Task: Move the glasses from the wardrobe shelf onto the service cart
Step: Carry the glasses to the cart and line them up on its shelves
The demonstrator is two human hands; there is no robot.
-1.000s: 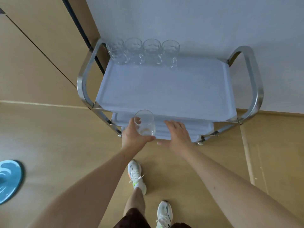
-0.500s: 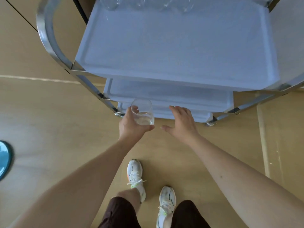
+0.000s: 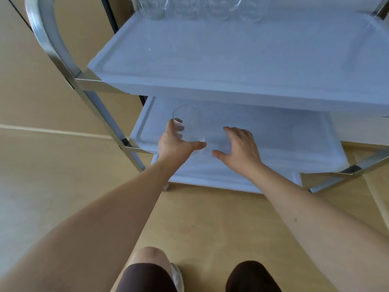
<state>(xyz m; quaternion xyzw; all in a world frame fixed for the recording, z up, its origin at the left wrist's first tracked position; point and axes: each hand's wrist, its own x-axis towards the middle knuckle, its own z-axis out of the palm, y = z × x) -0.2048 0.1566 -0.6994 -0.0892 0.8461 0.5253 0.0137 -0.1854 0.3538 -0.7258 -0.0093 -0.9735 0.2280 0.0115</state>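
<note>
The left hand (image 3: 175,144) gripped a clear glass (image 3: 188,124) over the service cart (image 3: 210,85)'s middle shelf (image 3: 273,131); the right hand (image 3: 240,147) hovered just beside, fingers spread, holding nothing.

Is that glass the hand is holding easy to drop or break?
Probably, yes. The glass is clear and smooth-sided, so it may be slippery in the left hand. Its walls look thin, so it would likely break on the hard floor. It is taller than wide, so it may tip if set down crookedly on the middle shelf.

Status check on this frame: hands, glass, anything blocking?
Left hand grips glass over middle shelf. Right hand open beside it. Nothing in the way.
</note>
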